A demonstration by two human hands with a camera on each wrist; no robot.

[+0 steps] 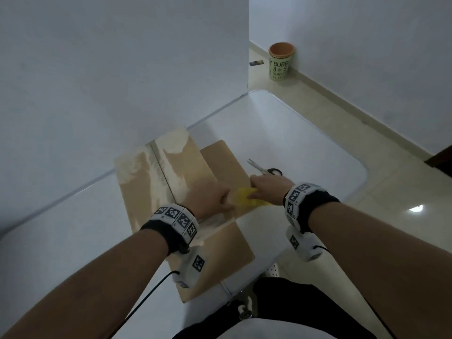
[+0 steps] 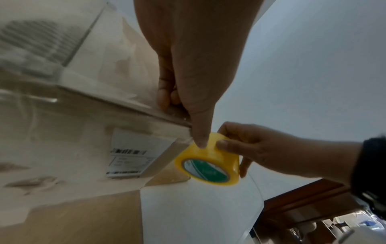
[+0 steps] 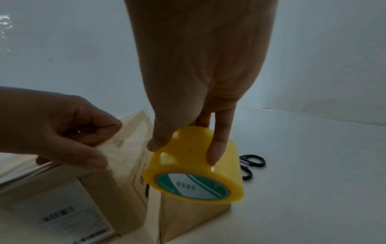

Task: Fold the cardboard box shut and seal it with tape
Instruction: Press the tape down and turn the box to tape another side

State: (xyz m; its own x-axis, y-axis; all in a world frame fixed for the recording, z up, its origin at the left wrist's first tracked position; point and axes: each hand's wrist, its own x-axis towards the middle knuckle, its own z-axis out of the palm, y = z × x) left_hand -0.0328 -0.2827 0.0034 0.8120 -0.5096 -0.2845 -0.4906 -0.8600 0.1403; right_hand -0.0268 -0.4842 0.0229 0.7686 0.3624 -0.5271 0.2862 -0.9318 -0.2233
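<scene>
White walls are closing in a white surface (image 1: 281, 133) pushed against them, with pale floor tiles running off to the right, where a printed cup (image 1: 281, 60) is standing by the skirting. Sitting near the front edge of the surface, the cardboard box (image 1: 151, 177) is the biggest thing on it; its top flaps are lying down and meeting along a seam, while one side flap is still sticking out flat toward the right and another toward the person. Old clear tape and a shipping label are showing on the near side in the left wrist view. Both hands are working at the box's right top edge. The left hand (image 1: 215, 199) is curling its fingers and pinching what looks like the loose end of clear tape against the cardboard edge. The right hand (image 1: 266, 189) is wrapping thumb and fingers around the outside of the yellow tape roll (image 3: 194, 166), holding it just off the box corner, so each grip is closed on something. The box is probably light and fairly stiff but creasable, best steadied by pressing on the flaps near the seam; the roll is likely smooth and slippery, safest held across its width or through the core, and the thin film will probably cling to skin. Beyond the right hand, scissors (image 1: 266, 168) are lying untouched on the surface.
</scene>
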